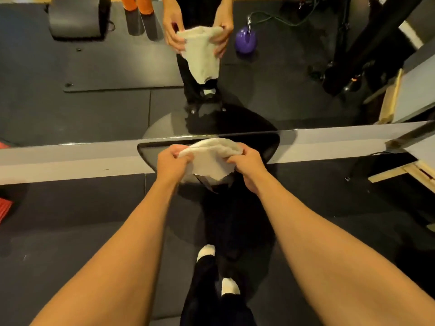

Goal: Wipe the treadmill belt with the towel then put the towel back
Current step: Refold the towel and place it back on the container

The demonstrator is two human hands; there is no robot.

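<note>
Far to the left of the towel [211, 158], at the edge of view, something red and ribbed [4, 208] lies on the dark floor mat [82, 208]; it plays no part here. Just left of the towel, gripping its upper left edge, is the left hand [170, 162], its fingers curled over the cloth. The towel itself, white and thick, hangs bunched between the two hands. Its loose lower edge droops over a glossy black rounded housing [266, 147] (probably the treadmill's front cover, though the belt itself cannot be clearly made out). Held at both ends like this, the cloth looks as if it is being gathered or folded into a pad. That would give a firm face for wiping, or a neat shape for putting away; I cannot tell which. At the towel's right edge the right hand [247, 168] pinches a fold, knuckles up, fingers closed tight on the fabric. Neither hand has a finger spread free: both are narrow and full of cloth. Behind the towel stands a wall mirror [94, 102], which doubles the hands and the cloth. Up and to the right of the towel, in the reflection, sits a purple kettlebell [246, 42]. Farther right again, a pale wooden frame [400, 170] rests by the wall.
</note>
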